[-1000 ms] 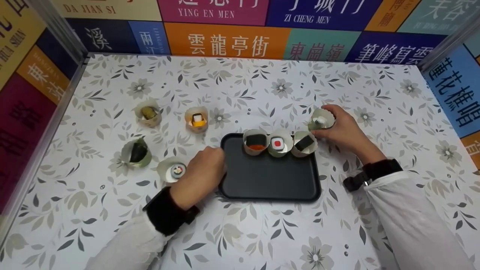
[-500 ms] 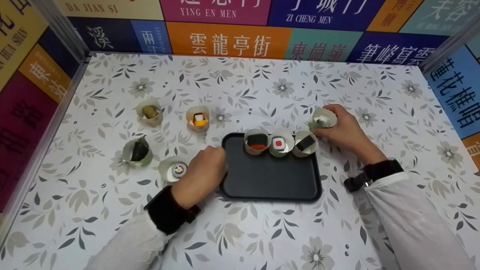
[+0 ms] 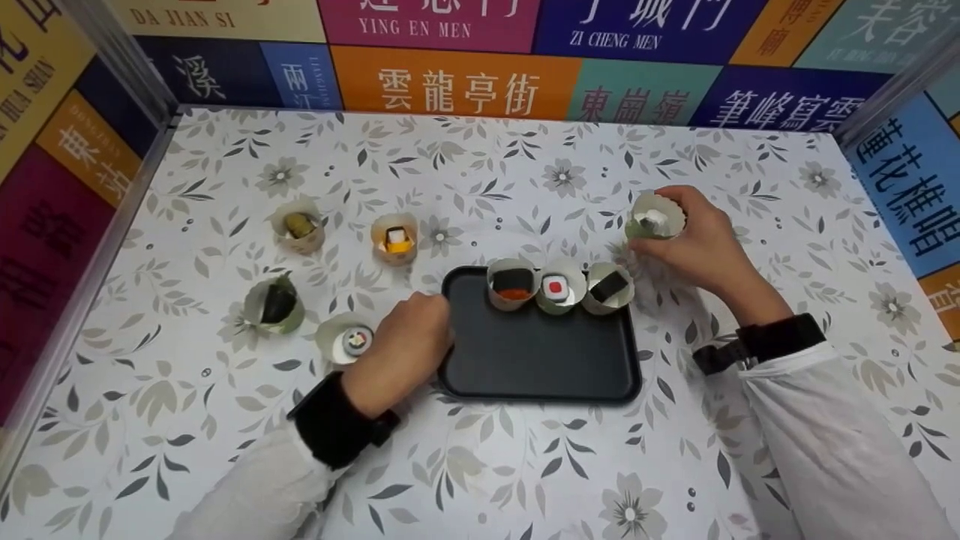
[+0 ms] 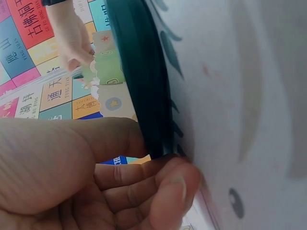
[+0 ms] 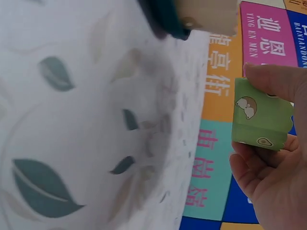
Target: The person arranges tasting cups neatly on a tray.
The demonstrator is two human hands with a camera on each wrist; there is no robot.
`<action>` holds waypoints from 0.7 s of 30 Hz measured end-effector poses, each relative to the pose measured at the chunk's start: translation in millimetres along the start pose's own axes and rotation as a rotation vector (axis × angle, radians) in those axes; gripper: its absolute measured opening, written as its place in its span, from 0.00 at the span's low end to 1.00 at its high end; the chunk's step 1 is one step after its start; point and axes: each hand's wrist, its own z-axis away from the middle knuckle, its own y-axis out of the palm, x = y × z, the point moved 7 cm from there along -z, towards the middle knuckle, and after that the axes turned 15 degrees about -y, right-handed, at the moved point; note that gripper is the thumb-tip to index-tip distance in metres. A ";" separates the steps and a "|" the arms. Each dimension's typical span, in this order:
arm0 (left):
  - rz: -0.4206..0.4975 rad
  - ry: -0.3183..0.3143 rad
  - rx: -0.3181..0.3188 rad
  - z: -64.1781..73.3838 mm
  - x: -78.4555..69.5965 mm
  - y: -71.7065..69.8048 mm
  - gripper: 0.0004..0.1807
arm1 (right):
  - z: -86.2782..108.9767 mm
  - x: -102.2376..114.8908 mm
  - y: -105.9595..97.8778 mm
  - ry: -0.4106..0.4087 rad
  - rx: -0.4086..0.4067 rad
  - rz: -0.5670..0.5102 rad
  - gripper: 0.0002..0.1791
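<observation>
My right hand holds a green paper baking cup between thumb and fingers, off the table, behind the tray's right corner. A whitish piece, hard to make out, lies in it. My left hand pinches the left edge of the black tray, thumb above and fingers curled below in the left wrist view. Along the tray's far edge stand a cup with a black-and-orange sushi piece, a cup with a white red-centred piece and a cup with a dark-wrapped piece.
Left of the tray stand more paper cups: one with an olive-green piece, one with a yellow-and-white piece, one with a dark piece and one with a round roll. Printed panels wall the floral tabletop.
My right hand has lifted the green cup up and slightly to the right, away from the tray. The left hand, the tray and the other cups stay in place.
</observation>
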 end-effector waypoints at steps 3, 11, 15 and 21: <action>0.001 -0.001 0.004 -0.4 0.4 0.2 0.11 | -1.8 10.8 -2.4 -0.019 -0.012 0.009 0.41; -0.005 0.013 -0.022 0.8 -1.4 -1.0 0.11 | -5.2 42.8 0.1 -0.067 -0.029 0.004 0.38; -0.005 0.017 -0.025 0.6 -1.6 -1.2 0.11 | -10.1 60.7 3.3 -0.080 -0.044 -0.015 0.39; -0.016 -0.008 -0.007 -0.7 -0.4 0.4 0.14 | -18.0 86.2 13.4 -0.132 -0.050 -0.050 0.39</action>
